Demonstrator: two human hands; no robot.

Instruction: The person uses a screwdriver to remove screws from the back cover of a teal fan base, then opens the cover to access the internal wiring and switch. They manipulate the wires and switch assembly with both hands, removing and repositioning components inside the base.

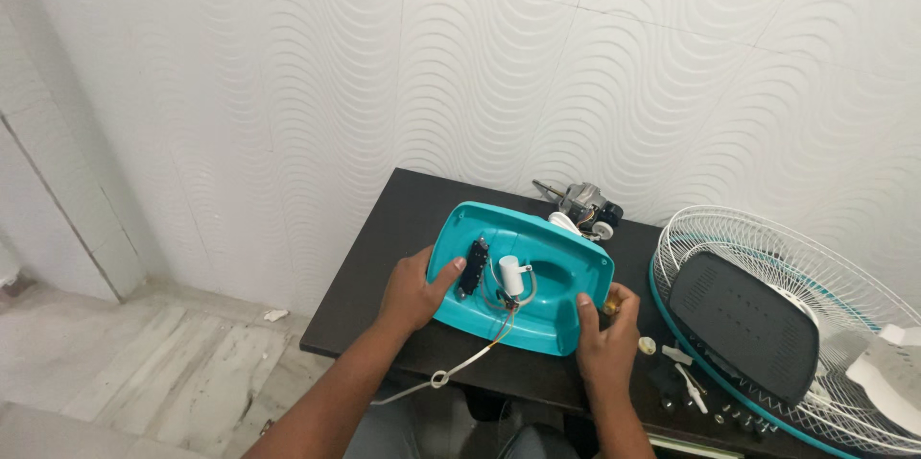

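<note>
Both hands grip the teal fan base housing [537, 272], turned underside up on the dark table [384, 267]. Left hand [414, 288] closes on the near-left rim, thumb lying inside the shell by the black switch block [472, 265]. Right hand [606, 329] closes on the near-right corner, thumb on the rim.

Handling, judged: hollow moulded plastic, light and stiff, smooth enough to slip; the rim is the sound place to hold, clear of the wiring.

Contents of the shell: switch block, white cylindrical capacitor [513, 277], thin coloured wires [504, 310]. A white power cord [451, 373] runs out over the near table edge, between the forearms.

Beyond the housing: bare fan motor [585, 205]. Right of the right hand: small screws and white fittings [686, 377], then the white wire fan guard [767, 258] with a dark grey cover [748, 325] resting in it.
</note>
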